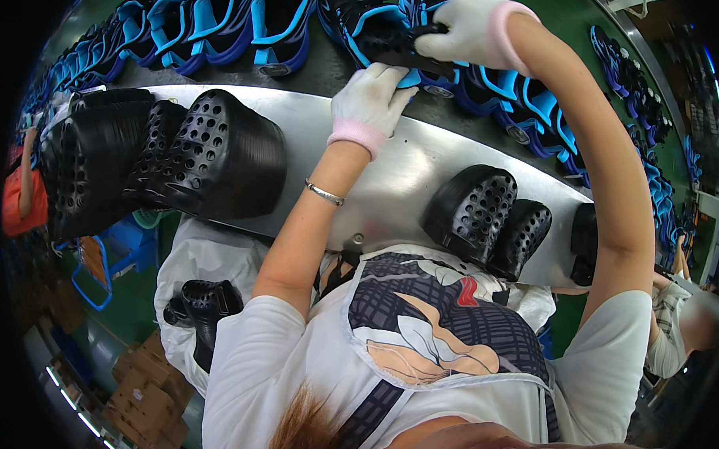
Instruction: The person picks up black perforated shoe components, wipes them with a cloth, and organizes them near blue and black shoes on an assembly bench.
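Note:
My left hand point(369, 101), in a white knit glove with a pink cuff, closes on the heel of a black and blue sports shoe point(359, 23) at the top middle. My right hand point(471, 32), gloved alike, pinches the rear of a black perforated plastic shoe tree point(391, 45). Its holed front part lies in the shoe's opening. How far in it reaches is hidden. Below my hands runs a shiny metal ledge point(339, 197). Nested stacks of the same black shoe trees rest there, a large stack point(231, 162) at left and a smaller stack point(474, 212) at right.
Rows of blue and black shoes point(210, 28) line the dark conveyor beyond the ledge. A white sack point(191, 266) with black shoe trees hangs at my left. Cardboard boxes point(143, 390) and a blue frame point(123, 248) stand further left. Other people work at both sides.

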Demonstrator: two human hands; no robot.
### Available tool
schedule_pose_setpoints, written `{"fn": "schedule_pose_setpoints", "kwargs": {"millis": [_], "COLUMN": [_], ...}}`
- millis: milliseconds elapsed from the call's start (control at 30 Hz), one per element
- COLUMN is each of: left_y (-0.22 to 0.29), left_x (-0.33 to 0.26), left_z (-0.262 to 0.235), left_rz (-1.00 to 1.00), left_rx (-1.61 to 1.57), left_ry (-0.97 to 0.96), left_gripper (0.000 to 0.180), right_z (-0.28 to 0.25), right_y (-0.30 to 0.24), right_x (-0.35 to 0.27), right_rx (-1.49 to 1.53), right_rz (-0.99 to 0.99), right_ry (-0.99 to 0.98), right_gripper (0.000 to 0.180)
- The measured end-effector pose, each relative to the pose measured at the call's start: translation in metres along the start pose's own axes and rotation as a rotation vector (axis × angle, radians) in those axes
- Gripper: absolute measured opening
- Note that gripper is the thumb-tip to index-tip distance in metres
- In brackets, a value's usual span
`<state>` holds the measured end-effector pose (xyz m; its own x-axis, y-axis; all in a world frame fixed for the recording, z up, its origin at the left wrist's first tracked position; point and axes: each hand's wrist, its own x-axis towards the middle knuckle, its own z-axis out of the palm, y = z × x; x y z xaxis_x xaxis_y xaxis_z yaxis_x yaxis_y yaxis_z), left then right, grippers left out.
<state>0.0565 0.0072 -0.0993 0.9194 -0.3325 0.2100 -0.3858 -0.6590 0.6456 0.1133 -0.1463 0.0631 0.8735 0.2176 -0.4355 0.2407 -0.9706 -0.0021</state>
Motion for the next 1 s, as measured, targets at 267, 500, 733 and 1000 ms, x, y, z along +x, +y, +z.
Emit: {"fn": "schedule_pose_setpoints", "kwargs": {"millis": [267, 500, 733, 1000], "left_y": [-0.004, -0.007, -0.005, 0.003], "left_x": [0.044, 0.043, 0.051, 0.049], "left_z": [-0.011, -0.014, -0.020, -0.033], "left_rz": [-0.199, -0.233, -0.211, -0.293], "left_rx": [0.205, 0.161, 0.239, 0.253], "left_ry": [-0.672, -0.660, -0.678, -0.643], "left_gripper": [0.045, 0.042, 0.042, 0.034], "right_z": [0.061, 0.077, 0.089, 0.072], "right_y": [-0.049, -0.053, -0.049, -0.053], "right_x": [0.061, 0.097, 0.123, 0.086], "right_rx": [-0.044, 0.157, 0.176, 0.410], "right_rz": [0.026, 0.138, 0.121, 0.097], "right_ry": [0.052, -0.016, 0.008, 0.121], "right_gripper": [0.045, 0.035, 0.035, 0.040]}}
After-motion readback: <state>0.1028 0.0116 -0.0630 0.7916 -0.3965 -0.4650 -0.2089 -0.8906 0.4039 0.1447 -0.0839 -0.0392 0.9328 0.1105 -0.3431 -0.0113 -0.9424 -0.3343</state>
